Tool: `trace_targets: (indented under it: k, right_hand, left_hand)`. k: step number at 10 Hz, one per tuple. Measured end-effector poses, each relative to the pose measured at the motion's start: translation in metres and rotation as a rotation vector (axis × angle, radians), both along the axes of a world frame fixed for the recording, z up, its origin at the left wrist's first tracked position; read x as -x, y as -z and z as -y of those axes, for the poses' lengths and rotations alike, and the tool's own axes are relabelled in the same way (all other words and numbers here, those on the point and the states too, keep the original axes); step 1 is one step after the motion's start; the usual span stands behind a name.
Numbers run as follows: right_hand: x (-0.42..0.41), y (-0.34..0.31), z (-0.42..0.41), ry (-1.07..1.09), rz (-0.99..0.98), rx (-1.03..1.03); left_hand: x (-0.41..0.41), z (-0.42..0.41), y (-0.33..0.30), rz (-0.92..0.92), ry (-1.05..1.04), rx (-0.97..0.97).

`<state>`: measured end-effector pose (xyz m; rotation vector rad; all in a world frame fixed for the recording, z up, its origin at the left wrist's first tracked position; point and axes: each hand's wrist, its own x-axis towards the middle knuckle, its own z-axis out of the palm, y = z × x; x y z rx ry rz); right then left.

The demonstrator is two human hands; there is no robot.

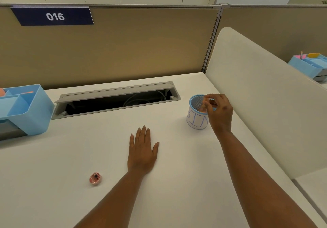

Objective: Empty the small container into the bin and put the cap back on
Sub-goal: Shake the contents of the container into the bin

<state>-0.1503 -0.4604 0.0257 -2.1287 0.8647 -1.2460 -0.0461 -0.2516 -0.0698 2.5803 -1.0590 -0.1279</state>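
Observation:
A small blue mesh cup with a white paper label reading "BIN" (196,120) stands on the white desk at the right. My right hand (219,112) hovers over its rim, fingers pinched on a small pinkish container (203,107) held tilted inside the opening; most of it is hidden by my fingers. A small round pink cap (95,178) lies on the desk at the lower left, apart from both hands. My left hand (142,151) rests flat on the desk, palm down, fingers spread, holding nothing.
A blue desk organiser (30,107) sits at the far left. An open grey cable tray (115,100) runs along the back of the desk. A cream divider panel (265,95) borders the right side, tan partitions stand behind.

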Motion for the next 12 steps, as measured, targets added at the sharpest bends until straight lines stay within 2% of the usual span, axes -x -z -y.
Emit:
trace_targets:
  k: [2,6,7,8,9,10,12]
  right_hand:
    - [0.001,-0.002,-0.001,-0.024,0.025,-0.04]
    - [0.0,-0.003,0.0,-0.012,-0.013,0.017]
    - [-0.001,-0.008,0.003,0.008,0.082,-0.07]
    - [0.001,-0.014,0.012,0.004,0.143,-0.188]
    - [0.004,-0.023,0.019,-0.083,0.15,-0.291]
    - [0.004,-0.026,0.019,-0.201,0.162,-0.352]
    - [0.007,-0.015,0.026,-0.328,0.074,-0.328]
  left_hand:
    - [0.001,-0.001,-0.001,-0.002,0.003,0.001]
    - [0.001,-0.001,-0.002,-0.013,0.018,-0.003]
    - [-0.004,0.001,-0.006,-0.041,-0.01,0.045]
    - [-0.017,0.019,-0.026,-0.057,-0.055,0.225]
    - [-0.017,0.059,-0.066,-0.095,0.032,0.416]
    - [-0.003,0.103,-0.108,-0.226,0.228,0.491]
    - [0.009,0.15,-0.131,-0.406,0.358,0.416]
